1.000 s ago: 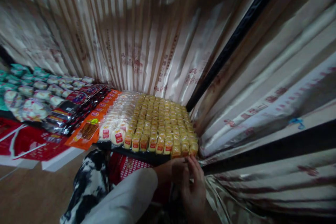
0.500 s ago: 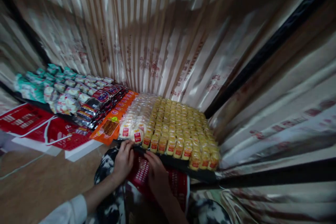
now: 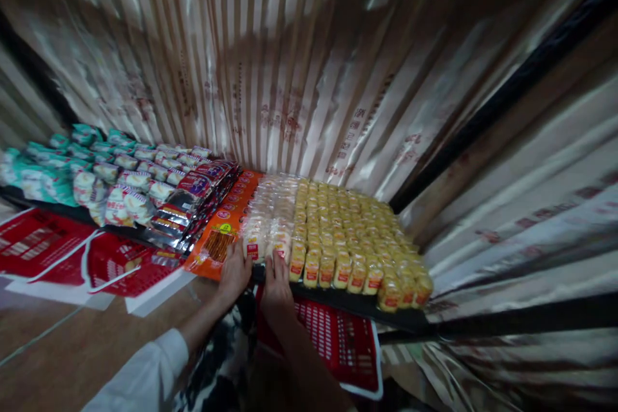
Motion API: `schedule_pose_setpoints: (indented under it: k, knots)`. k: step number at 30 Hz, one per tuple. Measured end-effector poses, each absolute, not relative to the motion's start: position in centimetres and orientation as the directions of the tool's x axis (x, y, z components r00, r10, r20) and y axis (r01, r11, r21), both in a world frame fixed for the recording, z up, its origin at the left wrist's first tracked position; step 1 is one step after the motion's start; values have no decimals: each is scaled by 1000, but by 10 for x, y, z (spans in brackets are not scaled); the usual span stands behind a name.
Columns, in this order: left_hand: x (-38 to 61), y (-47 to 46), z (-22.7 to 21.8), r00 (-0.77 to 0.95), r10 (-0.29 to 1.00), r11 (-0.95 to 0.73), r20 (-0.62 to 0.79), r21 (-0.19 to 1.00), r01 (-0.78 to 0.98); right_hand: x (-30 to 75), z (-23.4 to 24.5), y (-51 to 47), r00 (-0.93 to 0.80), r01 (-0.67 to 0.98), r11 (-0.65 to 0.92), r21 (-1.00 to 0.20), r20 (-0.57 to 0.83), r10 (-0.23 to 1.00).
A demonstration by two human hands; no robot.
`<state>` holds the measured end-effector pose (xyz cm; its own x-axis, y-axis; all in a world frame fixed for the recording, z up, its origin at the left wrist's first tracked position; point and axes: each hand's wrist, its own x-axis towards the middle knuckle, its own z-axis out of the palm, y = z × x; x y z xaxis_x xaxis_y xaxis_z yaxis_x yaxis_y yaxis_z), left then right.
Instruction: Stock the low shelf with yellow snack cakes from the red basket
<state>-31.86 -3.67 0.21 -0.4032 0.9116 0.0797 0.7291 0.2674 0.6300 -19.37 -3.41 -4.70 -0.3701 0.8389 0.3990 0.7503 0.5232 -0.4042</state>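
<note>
Two rows of clear-wrapped white round snacks (image 3: 252,241) with red labels lie on the dark shelf. At the front left corner of these rows is my left hand (image 3: 235,275), fingers stretched out against the end packet and beside an orange snack bag (image 3: 205,251). My right hand (image 3: 276,286) has its fingers extended up against the front of the right white row. Neither hand is wrapped round a packet; some fingertips are blurred. Rows of yellow wrapped snacks (image 3: 342,264) with orange-red labels stand just right of my right hand.
Dark glossy snack bags (image 3: 193,196) lie stacked further left, then white packets (image 3: 128,203) and teal packets (image 3: 46,180). The black shelf edge (image 3: 357,301) runs along the front. Red signs (image 3: 333,335) hang below it. Striped printed sheeting (image 3: 290,64) backs the shelf, with dark posts (image 3: 483,103).
Both hands have moved from the shelf's front edge up to the front white packets. The view has shifted, so the shelf's left part sits further left and the red sign below shows more.
</note>
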Motion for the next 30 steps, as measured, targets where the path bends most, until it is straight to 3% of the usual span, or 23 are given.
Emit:
schedule_pose_setpoints:
  k: [9,16,21,30]
  knots:
    - [-333,-35,-3,-197,969,47,150,671,740,-220,-39,-41,-184,804,332,-494,325,928]
    - [-346,-36,-2,-145,968,-51,204,728,684,-227,-44,-44,-129,833,323,-450,409,903]
    - [-350,-34,-7,-143,966,-77,215,770,633,-232,-37,-46,-111,864,279,-418,382,917]
    - [-361,-45,-3,-112,964,-137,243,809,572,-234,-35,-49,-69,843,289,-453,442,894]
